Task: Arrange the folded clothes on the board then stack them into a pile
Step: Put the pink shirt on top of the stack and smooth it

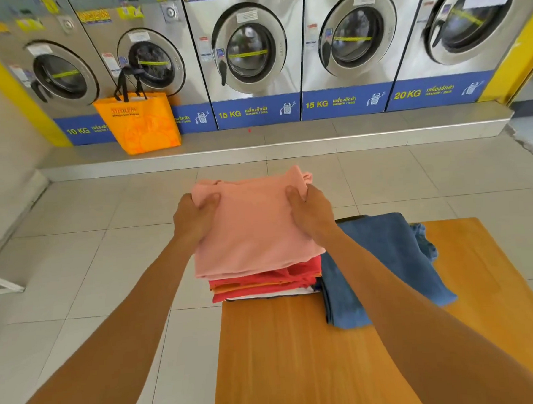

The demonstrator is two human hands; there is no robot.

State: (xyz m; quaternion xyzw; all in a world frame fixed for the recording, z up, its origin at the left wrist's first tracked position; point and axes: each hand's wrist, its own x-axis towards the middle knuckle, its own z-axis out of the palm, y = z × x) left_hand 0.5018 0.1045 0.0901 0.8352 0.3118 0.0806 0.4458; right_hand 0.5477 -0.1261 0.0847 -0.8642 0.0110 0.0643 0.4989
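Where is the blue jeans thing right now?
The folded blue jeans lie on the wooden board, just right of the clothes pile topped by the pink garment, partly under the person's right arm.

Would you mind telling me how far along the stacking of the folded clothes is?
Done: red and orange folded garments are piled at the wooden board's far left corner. In hand: left hand and right hand grip the pink garment on top. Left: the blue jeans lie beside the pile, unstacked.
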